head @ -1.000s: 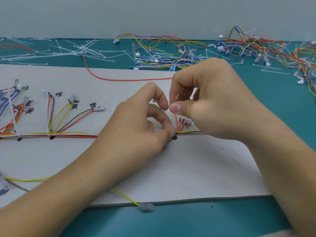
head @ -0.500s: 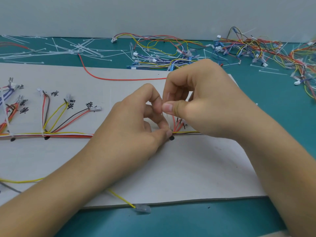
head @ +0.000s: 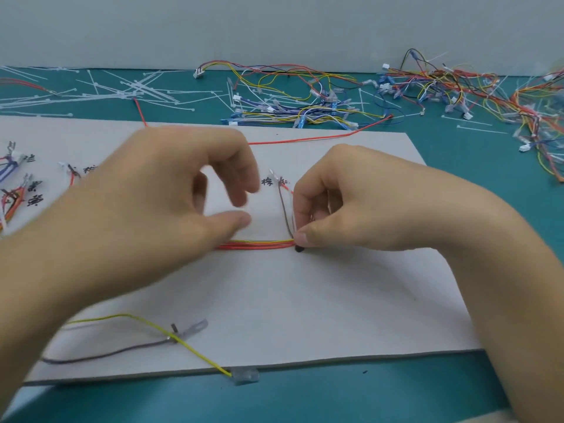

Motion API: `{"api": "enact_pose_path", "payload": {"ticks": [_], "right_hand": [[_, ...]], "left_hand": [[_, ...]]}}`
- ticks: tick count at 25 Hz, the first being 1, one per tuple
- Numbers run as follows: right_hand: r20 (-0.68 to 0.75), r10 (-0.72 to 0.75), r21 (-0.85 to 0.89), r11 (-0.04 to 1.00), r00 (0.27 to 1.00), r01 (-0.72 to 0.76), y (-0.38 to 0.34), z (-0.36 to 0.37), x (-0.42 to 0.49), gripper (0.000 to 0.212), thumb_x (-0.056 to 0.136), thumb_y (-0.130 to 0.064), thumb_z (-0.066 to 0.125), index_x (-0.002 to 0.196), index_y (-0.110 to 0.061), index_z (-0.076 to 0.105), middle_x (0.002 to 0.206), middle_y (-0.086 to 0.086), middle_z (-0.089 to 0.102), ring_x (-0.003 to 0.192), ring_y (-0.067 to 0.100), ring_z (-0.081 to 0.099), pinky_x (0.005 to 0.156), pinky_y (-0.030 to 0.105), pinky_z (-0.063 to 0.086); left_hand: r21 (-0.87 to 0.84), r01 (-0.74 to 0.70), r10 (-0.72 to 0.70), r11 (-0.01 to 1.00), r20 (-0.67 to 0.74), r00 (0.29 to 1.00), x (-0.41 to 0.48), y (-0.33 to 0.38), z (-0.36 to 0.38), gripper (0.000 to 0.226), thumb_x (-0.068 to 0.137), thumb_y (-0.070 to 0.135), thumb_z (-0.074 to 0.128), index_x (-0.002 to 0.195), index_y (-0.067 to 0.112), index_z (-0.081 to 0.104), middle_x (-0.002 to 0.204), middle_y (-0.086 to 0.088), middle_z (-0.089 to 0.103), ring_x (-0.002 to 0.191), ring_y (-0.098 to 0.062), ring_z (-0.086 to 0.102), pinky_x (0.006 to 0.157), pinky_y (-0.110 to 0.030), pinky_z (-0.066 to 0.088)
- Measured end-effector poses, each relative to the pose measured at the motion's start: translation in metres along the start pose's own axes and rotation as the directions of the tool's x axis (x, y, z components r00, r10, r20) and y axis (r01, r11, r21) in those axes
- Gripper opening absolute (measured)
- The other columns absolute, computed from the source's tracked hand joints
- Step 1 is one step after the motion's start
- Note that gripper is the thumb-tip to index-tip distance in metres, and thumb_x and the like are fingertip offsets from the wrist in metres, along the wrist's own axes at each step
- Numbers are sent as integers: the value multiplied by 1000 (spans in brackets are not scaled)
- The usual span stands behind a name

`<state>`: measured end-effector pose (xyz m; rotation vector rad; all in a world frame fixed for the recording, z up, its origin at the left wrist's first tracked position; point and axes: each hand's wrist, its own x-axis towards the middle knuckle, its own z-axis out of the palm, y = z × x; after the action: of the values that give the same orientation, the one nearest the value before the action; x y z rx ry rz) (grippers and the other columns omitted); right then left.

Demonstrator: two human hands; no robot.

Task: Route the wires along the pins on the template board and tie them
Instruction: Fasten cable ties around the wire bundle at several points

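Observation:
The grey template board (head: 305, 300) lies flat on the teal table. A bundle of red, orange and yellow wires (head: 259, 244) runs across it to a black pin (head: 299, 248). From there a brown and a red branch wire (head: 283, 209) rise to a small terminal. My right hand (head: 351, 206) pinches the wires right at the pin with thumb and forefinger. My left hand (head: 171, 203), blurred, hovers over the bundle with loosely curved fingers and holds nothing. Further branch wires (head: 12, 193) fan out at the board's left edge.
A loose yellow wire (head: 189, 346) and a grey wire (head: 106, 352) cross the board's near part; a clear connector (head: 244, 375) hangs over its front edge. White cable ties (head: 128, 90) lie scattered back left. Heaps of coloured harness wires (head: 305, 102) fill the back and right.
My left hand has let go at the pin and drawn away leftwards, fingers loosened. My right hand has dropped to the pin and pinches the wires there. The view has shifted.

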<state>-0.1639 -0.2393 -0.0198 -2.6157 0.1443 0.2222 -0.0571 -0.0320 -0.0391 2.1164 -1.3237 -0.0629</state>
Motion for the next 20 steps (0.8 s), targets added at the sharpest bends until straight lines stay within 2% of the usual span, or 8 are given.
{"api": "enact_pose_path", "payload": {"ticks": [3, 5, 7, 11, 14, 16, 19, 20], "right_hand": [[-22, -9, -5, 1000, 1000, 9, 0, 2, -1, 10, 78, -28, 79, 70, -26, 74, 52, -13, 59, 47, 3, 52, 43, 15, 39], [-30, -6, -36, 999, 1000, 5, -3, 5, -1, 8, 77, -28, 78, 70, -27, 73, 55, -13, 61, 49, 3, 53, 44, 15, 41], [-42, 4, -76, 997, 999, -7, -5, 7, -2, 8, 75, -31, 77, 71, -28, 71, 60, -15, 64, 53, 2, 56, 46, 14, 43], [-47, 19, -100, 995, 999, -24, -9, 8, -2, 8, 75, -30, 76, 70, -27, 70, 60, -13, 66, 52, 3, 58, 41, 16, 40], [-68, 27, -106, 994, 997, -34, -12, 10, -3, 19, 77, -38, 75, 67, -24, 67, 63, -20, 64, 56, 1, 57, 47, 22, 39], [-83, 32, -110, 993, 996, -41, -16, 12, -3, 24, 80, -38, 75, 66, -21, 64, 67, -23, 63, 61, -4, 56, 49, 26, 38], [-99, 40, -145, 988, 994, -54, -20, 14, -6, 26, 83, -36, 74, 67, -20, 60, 61, -4, 58, 62, -1, 53, 51, 29, 36], [-98, 37, -165, 985, 994, -53, -21, 15, -7, 27, 84, -36, 73, 68, -20, 58, 62, -5, 55, 62, 2, 52, 53, 30, 36]], "left_hand": [[96, 71, -74, 993, 23, 997, -2, -19, -22, 29, 64, 50, 78, 88, 51, 62, 83, 34, 63, 55, 0, 53, 49, -28, 44], [106, 112, -120, 988, 67, 991, -5, -30, -30, 30, 62, 61, 72, 90, 54, 62, 90, 32, 64, 62, 1, 56, 48, -29, 42], [145, 110, -130, 983, 138, 982, -9, -35, -32, 33, 62, 67, 67, 93, 59, 61, 96, 34, 61, 70, 8, 57, 49, -25, 39], [183, 76, -125, 980, 276, 953, -12, -39, -33, 40, 59, 68, 67, 98, 60, 63, 102, 31, 62, 83, 9, 61, 53, -27, 44], [153, 141, -176, 978, 244, 954, -11, -40, -32, 44, 53, 69, 67, 96, 59, 65, 92, 35, 65, 71, 10, 62, 50, -27, 46], [141, 205, -231, 969, 209, 950, -12, -43, -31, 45, 49, 74, 68, 91, 58, 67, 75, 33, 67, 57, 7, 61, 49, -31, 51], [192, 225, -261, 955, 190, 946, -15, -45, -31, 38, 49, 77, 64, 80, 55, 71, 58, 25, 65, 49, 0, 61, 47, -40, 56], [213, 218, -258, 952, 184, 948, -15, -44, -29, 35, 51, 74, 63, 78, 54, 71, 58, 24, 65, 49, -3, 61, 47, -41, 57]]}}
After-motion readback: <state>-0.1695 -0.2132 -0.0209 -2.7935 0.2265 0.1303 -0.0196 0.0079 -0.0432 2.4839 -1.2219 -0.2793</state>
